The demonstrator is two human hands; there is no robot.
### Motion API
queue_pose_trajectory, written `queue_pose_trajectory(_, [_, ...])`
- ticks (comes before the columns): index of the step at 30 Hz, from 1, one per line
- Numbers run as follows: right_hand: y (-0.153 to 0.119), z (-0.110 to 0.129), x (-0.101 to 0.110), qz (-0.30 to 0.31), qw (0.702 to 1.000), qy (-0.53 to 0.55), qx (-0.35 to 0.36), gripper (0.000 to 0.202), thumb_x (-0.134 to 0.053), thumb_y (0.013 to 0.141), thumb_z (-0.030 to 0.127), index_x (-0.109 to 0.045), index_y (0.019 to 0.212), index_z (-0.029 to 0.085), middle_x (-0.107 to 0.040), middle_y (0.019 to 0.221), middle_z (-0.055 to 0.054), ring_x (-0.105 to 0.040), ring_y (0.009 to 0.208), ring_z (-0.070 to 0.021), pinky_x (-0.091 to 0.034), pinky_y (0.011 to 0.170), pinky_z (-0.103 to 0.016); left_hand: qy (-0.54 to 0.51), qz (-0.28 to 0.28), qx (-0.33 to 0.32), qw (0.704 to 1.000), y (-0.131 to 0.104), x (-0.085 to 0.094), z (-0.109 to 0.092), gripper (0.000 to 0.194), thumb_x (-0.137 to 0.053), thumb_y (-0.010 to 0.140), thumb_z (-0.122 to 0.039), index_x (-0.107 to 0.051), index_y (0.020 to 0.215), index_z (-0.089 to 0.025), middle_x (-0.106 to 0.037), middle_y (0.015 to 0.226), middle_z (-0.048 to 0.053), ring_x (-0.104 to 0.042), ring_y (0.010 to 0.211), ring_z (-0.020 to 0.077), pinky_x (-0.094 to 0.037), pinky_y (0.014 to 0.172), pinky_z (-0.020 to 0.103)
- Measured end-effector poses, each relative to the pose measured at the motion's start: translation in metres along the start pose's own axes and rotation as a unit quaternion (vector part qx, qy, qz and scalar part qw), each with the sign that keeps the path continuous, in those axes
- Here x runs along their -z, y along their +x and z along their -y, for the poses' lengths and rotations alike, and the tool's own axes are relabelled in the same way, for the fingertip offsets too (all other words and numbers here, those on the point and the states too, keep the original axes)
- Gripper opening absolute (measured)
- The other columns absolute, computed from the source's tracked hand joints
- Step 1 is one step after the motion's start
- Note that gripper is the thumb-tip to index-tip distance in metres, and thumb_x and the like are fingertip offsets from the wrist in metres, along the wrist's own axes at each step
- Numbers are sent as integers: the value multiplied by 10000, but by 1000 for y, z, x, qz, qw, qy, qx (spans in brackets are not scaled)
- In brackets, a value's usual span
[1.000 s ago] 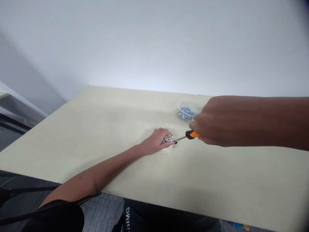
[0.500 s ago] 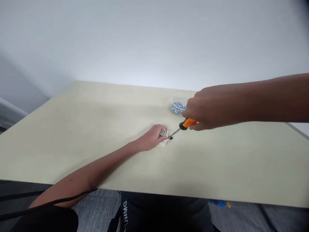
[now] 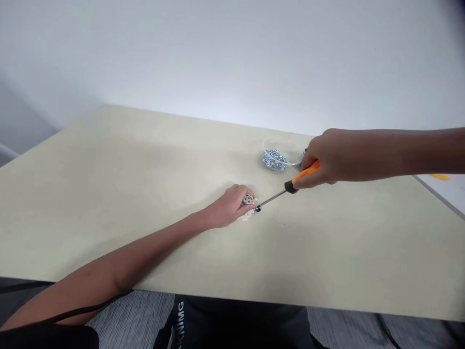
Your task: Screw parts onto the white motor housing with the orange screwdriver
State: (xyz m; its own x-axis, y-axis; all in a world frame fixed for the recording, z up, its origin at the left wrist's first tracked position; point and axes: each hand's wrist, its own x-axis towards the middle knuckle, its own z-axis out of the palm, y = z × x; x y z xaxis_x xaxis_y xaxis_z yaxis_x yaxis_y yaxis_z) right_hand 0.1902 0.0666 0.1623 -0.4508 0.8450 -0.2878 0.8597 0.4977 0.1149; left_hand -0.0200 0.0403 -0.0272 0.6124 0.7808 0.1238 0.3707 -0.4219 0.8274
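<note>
My left hand (image 3: pixel 232 206) is closed round a small white part (image 3: pixel 248 214) with a grey round piece (image 3: pixel 248 199) on it, held against the table. My right hand (image 3: pixel 319 162) grips an orange and black screwdriver (image 3: pixel 291 186). The screwdriver's shaft slants down to the left, and its tip meets a small black piece (image 3: pixel 257 209) at the right side of the white part. Beyond the hands lies a clear round container of small silvery pieces (image 3: pixel 274 160), its rim partly visible.
The pale table (image 3: pixel 152 169) meets a white wall at the back. Something dark, too hidden to name, shows behind my right hand. An orange object (image 3: pixel 439 177) lies on a white surface at the far right.
My right hand has moved right with the screwdriver, whose shaft now slopes less steeply. More of the silvery pieces shows. The view has shifted slightly; my left hand keeps its hold.
</note>
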Motion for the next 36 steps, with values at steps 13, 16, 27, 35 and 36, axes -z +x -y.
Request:
queue_pose_trajectory(13, [-3, -3, 1, 28, 992, -60, 106, 305, -526, 819, 504, -637, 878, 227, -601, 842, -55, -469, 555, -125, -281, 523, -278, 43, -51, 15, 998, 0, 3, 7, 315, -585, 848, -506, -506, 958, -222, -554, 1026, 42, -551, 883, 193, -436, 758, 337])
queue_pose_trajectory(16, [-8, 2, 0, 33, 992, -71, 100, 266, -532, 791, 421, -643, 977, 266, -600, 1021, -53, -477, 553, -122, -296, 519, -280, 54, -53, 0, 997, 1, 5, 8, 288, -590, 843, -469, -477, 919, -215, -543, 1002, 39, -536, 841, 177, -427, 725, 322])
queue_pose_trajectory(27, [-7, 13, 6, -75, 988, 24, 129, 371, -504, 848, 546, -613, 1082, 279, -627, 964, -59, -556, 734, -184, -352, 581, -298, -35, -78, 9, 996, 0, 3, 12, 223, -560, 857, -370, -414, 941, -224, -559, 1028, 49, -522, 819, 157, -428, 693, 310])
queue_pose_trajectory(35, [5, 12, 11, -11, 997, 10, 70, 312, -568, 835, 542, -665, 941, 265, -588, 675, -22, -550, 632, -157, -329, 550, -303, -37, -117, -23, 992, 0, 0, 19, 209, -571, 856, -326, -402, 921, -220, -558, 1067, 63, -545, 891, 170, -453, 755, 330])
queue_pose_trajectory(36, [5, 10, 11, -13, 998, 18, 65, 306, -579, 834, 535, -675, 928, 260, -573, 635, -16, -547, 617, -150, -324, 544, -297, -37, -128, -25, 991, 0, 0, 20, 205, -570, 856, -314, -400, 919, -219, -557, 1068, 61, -546, 894, 167, -452, 757, 327])
